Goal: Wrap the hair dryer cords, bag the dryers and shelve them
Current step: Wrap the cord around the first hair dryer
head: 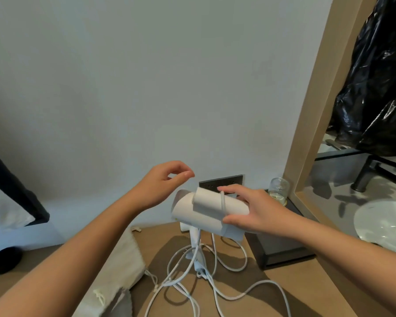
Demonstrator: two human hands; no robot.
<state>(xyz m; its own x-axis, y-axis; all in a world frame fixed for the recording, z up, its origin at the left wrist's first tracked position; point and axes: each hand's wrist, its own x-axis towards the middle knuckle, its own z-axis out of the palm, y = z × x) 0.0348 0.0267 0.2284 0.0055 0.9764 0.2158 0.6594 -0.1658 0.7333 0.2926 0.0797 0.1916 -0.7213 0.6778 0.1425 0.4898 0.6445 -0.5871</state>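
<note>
My right hand (249, 213) grips a white hair dryer (206, 211) by its barrel, held above the wooden counter (306, 289) with the folded handle on top. One loop of white cord (222, 202) runs around the barrel. The remaining cord (215, 277) hangs down and lies in loose coils on the counter. My left hand (162, 186) hovers just left of and above the dryer, fingers curled and apart, holding nothing. A cream drawstring cloth bag (119, 271) lies on the counter at the lower left.
A black box (281, 248) sits on the counter against the wall, with a small glass jar (279, 191) on it. A wall socket plate (222, 181) is behind the dryer. A framed mirror (311, 124) stands at right. A dark-framed shelf (16, 193) juts in at left.
</note>
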